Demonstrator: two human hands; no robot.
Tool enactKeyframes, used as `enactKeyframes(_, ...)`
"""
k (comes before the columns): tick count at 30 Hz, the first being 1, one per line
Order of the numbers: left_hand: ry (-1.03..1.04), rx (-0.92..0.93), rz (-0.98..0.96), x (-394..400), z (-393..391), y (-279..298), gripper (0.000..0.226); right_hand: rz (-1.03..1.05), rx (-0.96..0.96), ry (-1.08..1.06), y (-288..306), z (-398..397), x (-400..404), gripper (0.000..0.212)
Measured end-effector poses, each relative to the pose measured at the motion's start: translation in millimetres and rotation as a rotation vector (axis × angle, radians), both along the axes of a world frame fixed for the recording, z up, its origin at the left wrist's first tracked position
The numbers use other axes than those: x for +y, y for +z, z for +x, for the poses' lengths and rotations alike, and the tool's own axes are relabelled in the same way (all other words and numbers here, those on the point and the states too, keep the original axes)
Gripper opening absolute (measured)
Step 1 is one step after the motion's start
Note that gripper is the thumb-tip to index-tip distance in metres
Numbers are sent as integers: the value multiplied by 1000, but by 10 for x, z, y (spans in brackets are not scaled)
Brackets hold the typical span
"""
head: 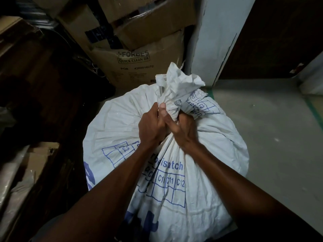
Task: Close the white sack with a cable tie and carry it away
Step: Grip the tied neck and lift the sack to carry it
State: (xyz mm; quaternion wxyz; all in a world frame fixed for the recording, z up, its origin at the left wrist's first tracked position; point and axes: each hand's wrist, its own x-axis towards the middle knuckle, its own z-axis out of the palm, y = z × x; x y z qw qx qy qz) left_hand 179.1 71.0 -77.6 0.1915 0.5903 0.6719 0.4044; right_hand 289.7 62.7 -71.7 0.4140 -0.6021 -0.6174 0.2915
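A full white woven sack [218, 147] with blue printed grids and letters stands on the floor in front of me. Its mouth is bunched into a crumpled neck [176, 84] that sticks up above my fists, with a small metal eyelet [178, 102] showing on it. My left hand [151, 127] and my right hand [180, 131] are side by side, both clenched around the neck just below the bunch. No cable tie is visible; my fingers hide the part of the neck they hold.
Stacked cardboard boxes [132, 67] stand directly behind the sack. A white pillar [209, 41] and a dark door [279, 37] are at the back right. Bare grey floor [271, 128] lies to the right. Dark shelving with boxes and wrapped goods [26, 163] crowds the left.
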Motion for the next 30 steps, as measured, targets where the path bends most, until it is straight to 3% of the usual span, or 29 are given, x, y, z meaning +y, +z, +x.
enactKeyframes(3,68,-92,-94,51,5,96,50,39,-9,141,-39,117,-7,60)
enactKeyframes(5,77,-108,-100,54,30,145,50,99,-95,88,-76,109,-17,67)
enactKeyframes(7,62,-67,-80,10,72,158,51,72,-53,2,-86,60,-30,70)
enactKeyframes(10,-32,103,64,-41,73,112,57,59,75,-120,-103,12,-2,64)
enactKeyframes(14,-249,53,67,-45,-43,50,55,64,99,-224,-94,-12,25,55)
enactKeyframes(20,-3,57,33,-92,52,31,41,24,89,-220,-116,-49,34,54)
enactKeyframes(25,41,75,76,-34,68,-32,51,44,85,-228,-138,-24,61,46)
enactKeyframes(30,73,81,76,73,28,-225,48,16,61,-199,-333,-65,208,66)
